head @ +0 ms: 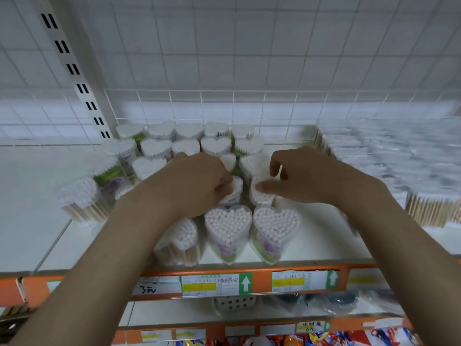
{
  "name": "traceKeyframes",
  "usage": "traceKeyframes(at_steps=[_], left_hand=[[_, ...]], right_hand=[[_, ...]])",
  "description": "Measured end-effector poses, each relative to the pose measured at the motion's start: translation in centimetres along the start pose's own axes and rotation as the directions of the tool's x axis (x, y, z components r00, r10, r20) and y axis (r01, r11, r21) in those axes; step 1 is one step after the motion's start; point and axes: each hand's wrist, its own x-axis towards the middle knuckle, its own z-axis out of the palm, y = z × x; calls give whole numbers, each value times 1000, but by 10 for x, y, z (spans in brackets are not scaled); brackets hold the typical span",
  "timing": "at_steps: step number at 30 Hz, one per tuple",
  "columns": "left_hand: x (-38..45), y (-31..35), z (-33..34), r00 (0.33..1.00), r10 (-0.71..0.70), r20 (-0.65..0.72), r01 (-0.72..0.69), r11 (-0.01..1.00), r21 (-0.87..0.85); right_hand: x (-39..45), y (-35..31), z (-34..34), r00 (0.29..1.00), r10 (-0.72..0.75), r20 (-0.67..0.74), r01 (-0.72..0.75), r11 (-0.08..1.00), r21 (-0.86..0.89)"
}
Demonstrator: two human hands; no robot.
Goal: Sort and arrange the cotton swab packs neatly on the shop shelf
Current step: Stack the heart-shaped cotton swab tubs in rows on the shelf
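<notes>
Rear rows of clear heart-shaped cotton swab packs [228, 228] stand aligned on the white shelf [37, 186]; front-left packs remain skewed. My left hand [197, 182] and right hand [296, 176] each pinch a mid-shelf pack.

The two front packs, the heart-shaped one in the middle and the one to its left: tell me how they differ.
The middle heart-shaped pack stands upright, showing its full heart of white swab tips; the left front pack tilts, showing its wooden sticks along the side. The heart-shaped pack shows a purple and green label; no label shows on the left pack. Both are clear packs of white-tipped swabs at the shelf's front edge.
</notes>
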Motion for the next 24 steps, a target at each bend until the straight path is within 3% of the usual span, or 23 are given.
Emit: traceKeyframes(at_steps=[4, 8, 13, 24], left_hand=[[-1, 4, 7, 997, -17, -75, 22, 998, 65], [-2, 8, 6, 994, -59, -89, 60, 998, 8], [-3, 13, 5, 993, -85, -87, 82, 996, -28], [-5, 17, 5, 986, -114, -120, 98, 987, -130]], right_hand=[[3, 4, 4, 999, -43, -27, 42, 999, -14], [5, 1, 10, 995, -76, -61, 77, 997, 20], [11, 11, 6, 990, -137, 18, 137, 990, 13], [9, 39, -7, 974, -209, 86, 190, 963, 191]])
